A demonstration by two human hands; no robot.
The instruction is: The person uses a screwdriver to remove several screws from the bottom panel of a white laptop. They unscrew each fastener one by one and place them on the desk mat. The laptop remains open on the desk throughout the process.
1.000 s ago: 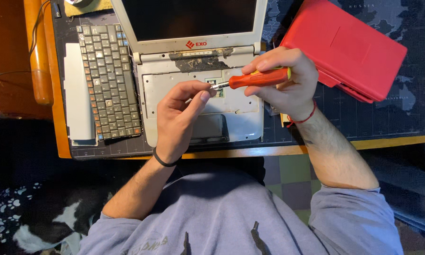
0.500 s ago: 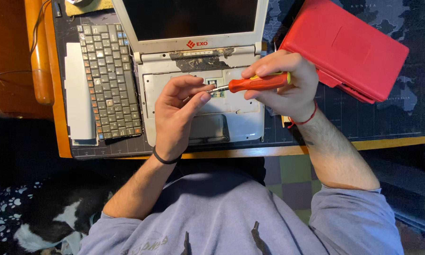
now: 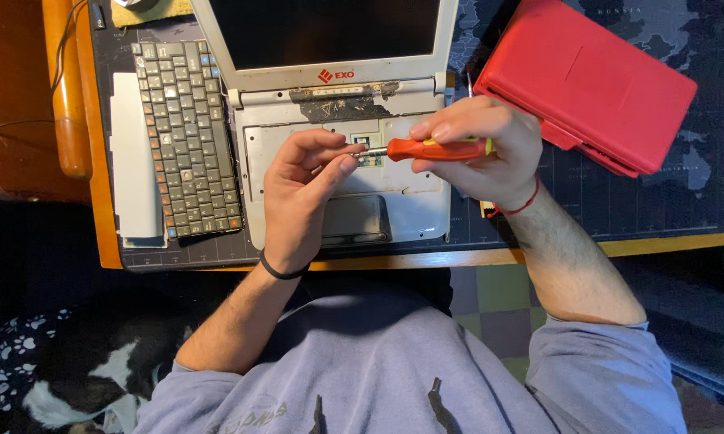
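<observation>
Over the laptop (image 3: 342, 173), right hand (image 3: 478, 149) is gripping an orange screwdriver (image 3: 430, 149), left hand (image 3: 301, 189) is pinching its tip.

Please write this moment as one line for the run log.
right hand: holds orange screwdriver | left hand: fingertips at its tip | under them: opened white laptop

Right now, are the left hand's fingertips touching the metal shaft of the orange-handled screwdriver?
Touching. The head view shows the left hand pinching the metal tip of the orange-handled screwdriver between thumb and fingertips, with no gap; the right hand grips the handle.
</observation>
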